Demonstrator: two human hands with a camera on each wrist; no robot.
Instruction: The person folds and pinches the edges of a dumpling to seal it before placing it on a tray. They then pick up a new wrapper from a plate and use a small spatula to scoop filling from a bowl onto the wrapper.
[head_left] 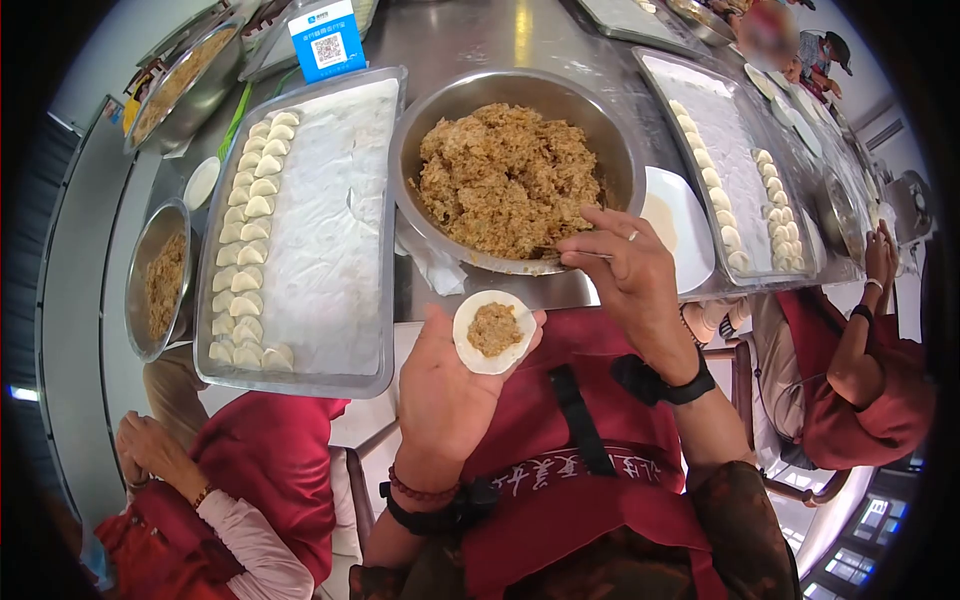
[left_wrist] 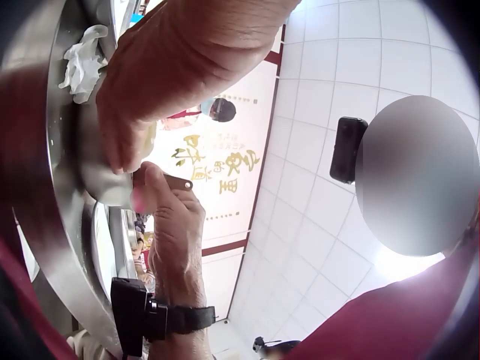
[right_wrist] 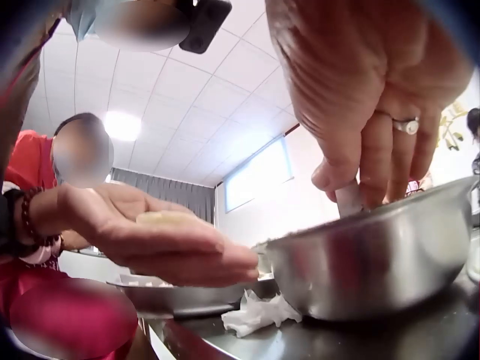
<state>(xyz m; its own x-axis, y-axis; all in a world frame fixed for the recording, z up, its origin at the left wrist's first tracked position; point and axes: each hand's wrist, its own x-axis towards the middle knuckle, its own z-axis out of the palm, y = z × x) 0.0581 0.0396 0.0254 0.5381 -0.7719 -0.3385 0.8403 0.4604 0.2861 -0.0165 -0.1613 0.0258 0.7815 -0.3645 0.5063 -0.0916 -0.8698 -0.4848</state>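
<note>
My left hand [head_left: 445, 395] is palm up below the steel bowl [head_left: 622, 190], fingers nearly straight in the right wrist view. On it lies a round white wrapper [head_left: 464, 340] with a mound of brown filling [head_left: 494, 329] in its middle. My right hand [head_left: 645, 290], a ring on one finger, pinches a flat metal utensil [right_wrist: 349, 199] at the bowl's near right rim. The utensil's lower end is hidden inside the bowl. More crumbly filling [head_left: 505, 175] is heaped in there.
Left of the bowl, a floured tray [head_left: 340, 250] holds rows of folded dumplings [head_left: 250, 253]. Another dumpling tray [head_left: 735, 170] and a white plate [head_left: 690, 240] are at the right. Crumpled white film [right_wrist: 259, 313] lies beside the bowl. People in red aprons sit on both sides.
</note>
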